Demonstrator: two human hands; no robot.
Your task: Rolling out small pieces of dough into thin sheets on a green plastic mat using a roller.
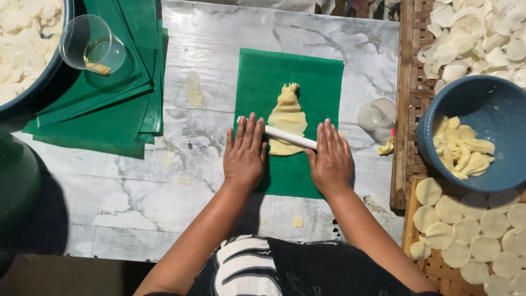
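— What are the hands doing?

— Both lie flat, palms down, fingers stretched out and open, on a thin white rolling pin (290, 137). The left hand (245, 153) covers the pin's left end; the right hand (330, 158) covers its right end. Neither curls around it.

— And the dough?

— A pale yellow sheet of dough (287, 118) lies between the two hands, under the pin's middle and stretching away from the fingertips in a rough tapering shape. It rests on a green plastic sheet (318, 82) that runs under both palms, spread on a marble-patterned table (219, 44).

— What's beyond the left hand?

— Further left and away, a stack of green sheets (104, 109) with a clear plastic cup (90, 44) on top, holding a little yellowish liquid. Beside that, a dark basin of white pieces (22, 38).

— And the right?

— Just past the right hand, a round clear cutter (377, 114) and a scrap of dough (387, 147). Further right, a blue bowl (493, 98) holds yellow dough trimmings (463, 151). Nearer the person, cut dough rounds (471, 230) lie on a woven bamboo tray (438, 268).
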